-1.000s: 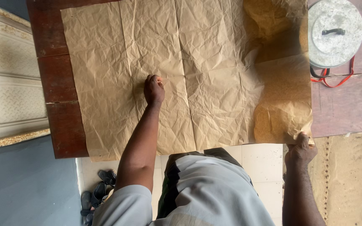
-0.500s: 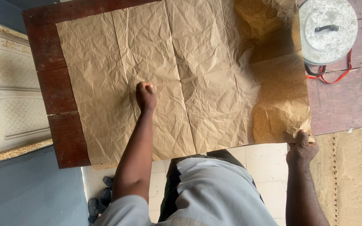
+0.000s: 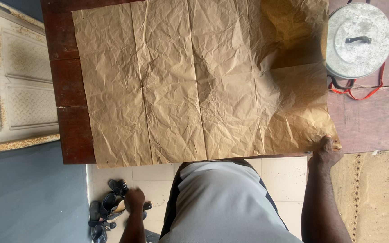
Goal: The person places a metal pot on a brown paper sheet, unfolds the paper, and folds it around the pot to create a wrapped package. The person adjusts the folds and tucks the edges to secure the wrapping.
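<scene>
A large sheet of crumpled brown paper (image 3: 194, 81) lies spread over a dark wooden table (image 3: 70, 108). My right hand (image 3: 327, 150) grips the paper's near right corner at the table edge. My left hand (image 3: 134, 200) hangs below the table beside my grey-clad body, fingers curled, holding nothing that I can see, above some dark shoes on the floor.
A round metal pot lid (image 3: 359, 40) with a black handle sits at the table's far right, over a red and black cord (image 3: 356, 92). Several dark shoes (image 3: 109, 209) lie on the tiled floor. A pale panelled door (image 3: 10, 76) is at left.
My left hand has come off the paper and dropped below the table edge. My right hand still holds the paper's corner.
</scene>
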